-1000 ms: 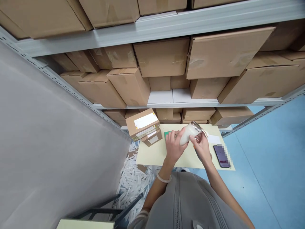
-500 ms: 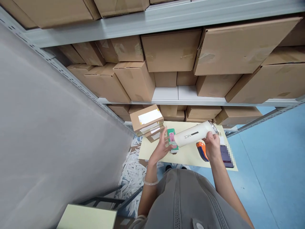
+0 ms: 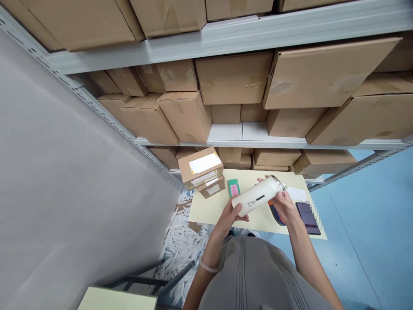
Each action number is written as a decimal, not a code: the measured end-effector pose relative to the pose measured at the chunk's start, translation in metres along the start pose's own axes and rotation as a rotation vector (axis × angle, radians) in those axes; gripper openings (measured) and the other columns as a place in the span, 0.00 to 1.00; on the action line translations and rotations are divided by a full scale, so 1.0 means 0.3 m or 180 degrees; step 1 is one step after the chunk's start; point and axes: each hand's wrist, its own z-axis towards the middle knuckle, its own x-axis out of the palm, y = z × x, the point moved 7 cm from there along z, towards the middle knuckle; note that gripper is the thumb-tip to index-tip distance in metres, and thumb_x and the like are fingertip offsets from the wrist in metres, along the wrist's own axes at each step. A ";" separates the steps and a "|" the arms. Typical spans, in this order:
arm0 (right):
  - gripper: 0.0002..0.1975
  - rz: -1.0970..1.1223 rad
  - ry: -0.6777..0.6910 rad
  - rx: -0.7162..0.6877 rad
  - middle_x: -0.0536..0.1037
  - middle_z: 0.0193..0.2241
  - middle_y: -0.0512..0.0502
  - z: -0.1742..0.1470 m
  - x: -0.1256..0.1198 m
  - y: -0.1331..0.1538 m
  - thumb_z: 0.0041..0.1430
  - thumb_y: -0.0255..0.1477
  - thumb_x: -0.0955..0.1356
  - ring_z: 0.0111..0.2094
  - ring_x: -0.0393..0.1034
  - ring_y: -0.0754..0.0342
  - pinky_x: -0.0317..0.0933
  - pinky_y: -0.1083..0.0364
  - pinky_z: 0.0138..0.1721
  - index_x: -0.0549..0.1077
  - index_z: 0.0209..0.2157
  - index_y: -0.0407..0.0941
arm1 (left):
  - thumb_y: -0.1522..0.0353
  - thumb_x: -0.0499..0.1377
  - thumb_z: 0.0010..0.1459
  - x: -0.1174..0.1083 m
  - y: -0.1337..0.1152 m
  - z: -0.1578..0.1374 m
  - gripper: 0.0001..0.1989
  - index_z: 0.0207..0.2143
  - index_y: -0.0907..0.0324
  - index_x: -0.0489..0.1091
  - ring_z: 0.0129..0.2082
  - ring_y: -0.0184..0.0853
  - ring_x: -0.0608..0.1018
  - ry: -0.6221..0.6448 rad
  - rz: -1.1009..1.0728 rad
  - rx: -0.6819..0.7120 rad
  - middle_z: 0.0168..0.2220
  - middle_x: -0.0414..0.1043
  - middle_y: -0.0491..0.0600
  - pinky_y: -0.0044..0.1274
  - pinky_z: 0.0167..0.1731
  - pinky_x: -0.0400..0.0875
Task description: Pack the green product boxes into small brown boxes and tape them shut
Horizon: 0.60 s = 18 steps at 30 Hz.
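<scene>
A white tumbler with dark lettering and a shiny metal end is held aslant above the pale yellow table. My left hand grips its lower left end, thumb on the near side and fingers reaching underneath. Near the metal end, my right hand holds the tumbler from the right, with some fingertips showing behind it. Beyond the tumbler lies a small green and pink box. An orange and dark blue object, partly covered by my right hand, rests on the table below it.
Stacked cardboard boxes with white labels stand at the table's left. A tablet-like device and white paper lie at the right. Shelving full of cartons rises behind. Shredded paper covers the floor beside the grey wall.
My left hand, before spread beside the tumbler's end, has closed around it. The tumbler has come down and toward me, its left end dropping. More of the tablet-like device shows.
</scene>
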 end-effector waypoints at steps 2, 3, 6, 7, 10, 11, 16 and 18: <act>0.27 0.0266 -0.0139 0.0170 0.76 0.56 0.40 0.021 -0.017 -0.038 0.56 0.48 0.71 0.58 0.69 0.42 0.65 0.45 0.56 0.72 0.53 0.49 | 0.49 0.65 0.54 -0.017 -0.015 -0.008 0.34 0.55 0.60 0.64 0.25 0.31 0.77 -0.0418 0.0055 0.0119 0.40 0.76 0.54 0.30 0.33 0.77; 0.26 0.0427 -0.0255 0.0302 0.78 0.54 0.40 0.029 -0.028 -0.066 0.57 0.49 0.70 0.56 0.71 0.43 0.67 0.46 0.54 0.73 0.52 0.49 | 0.50 0.65 0.53 -0.023 -0.027 -0.011 0.32 0.53 0.60 0.65 0.23 0.30 0.76 -0.0611 0.0158 0.0194 0.40 0.76 0.53 0.28 0.30 0.76; 0.21 0.0937 -0.0571 0.0831 0.82 0.44 0.43 0.038 -0.051 -0.171 0.60 0.49 0.68 0.47 0.77 0.45 0.71 0.45 0.49 0.74 0.46 0.50 | 0.55 0.67 0.52 -0.022 -0.087 -0.014 0.27 0.49 0.57 0.63 0.26 0.31 0.77 -0.1115 0.0664 0.0478 0.40 0.74 0.50 0.22 0.23 0.72; 0.19 0.1097 -0.0663 0.1007 0.83 0.41 0.44 0.036 -0.056 -0.207 0.61 0.48 0.67 0.44 0.78 0.45 0.72 0.44 0.47 0.74 0.45 0.50 | 0.56 0.68 0.50 -0.013 -0.116 -0.014 0.27 0.48 0.56 0.63 0.29 0.32 0.78 -0.1245 0.0876 0.0633 0.41 0.73 0.50 0.22 0.23 0.72; 0.18 0.1425 -0.0952 0.1529 0.83 0.34 0.44 0.021 -0.068 -0.297 0.64 0.48 0.64 0.39 0.79 0.45 0.74 0.43 0.44 0.74 0.43 0.49 | 0.62 0.70 0.46 0.046 -0.231 -0.017 0.28 0.48 0.55 0.64 0.39 0.37 0.78 -0.1495 0.1643 0.1398 0.44 0.71 0.50 0.25 0.32 0.75; 0.20 0.1464 -0.1006 0.1661 0.83 0.33 0.43 0.017 -0.068 -0.314 0.65 0.48 0.62 0.39 0.79 0.45 0.74 0.43 0.44 0.73 0.43 0.47 | 0.63 0.71 0.45 0.077 -0.268 -0.019 0.29 0.48 0.55 0.63 0.41 0.38 0.78 -0.1521 0.1917 0.1682 0.44 0.70 0.50 0.27 0.36 0.76; 0.23 0.1458 -0.0338 0.1565 0.83 0.41 0.41 0.040 0.033 -0.287 0.60 0.49 0.65 0.49 0.76 0.44 0.72 0.44 0.49 0.75 0.46 0.46 | 0.65 0.71 0.44 0.234 -0.353 -0.017 0.37 0.56 0.54 0.61 0.46 0.42 0.76 -0.1319 0.2808 0.2358 0.47 0.68 0.52 0.32 0.45 0.74; 0.21 0.1374 -0.0167 0.1193 0.83 0.42 0.46 0.049 0.083 -0.257 0.56 0.48 0.69 0.52 0.75 0.44 0.71 0.44 0.52 0.76 0.46 0.50 | 0.67 0.71 0.44 0.277 -0.347 -0.012 0.40 0.59 0.53 0.59 0.47 0.42 0.76 -0.1192 0.2991 0.2356 0.47 0.68 0.51 0.32 0.45 0.75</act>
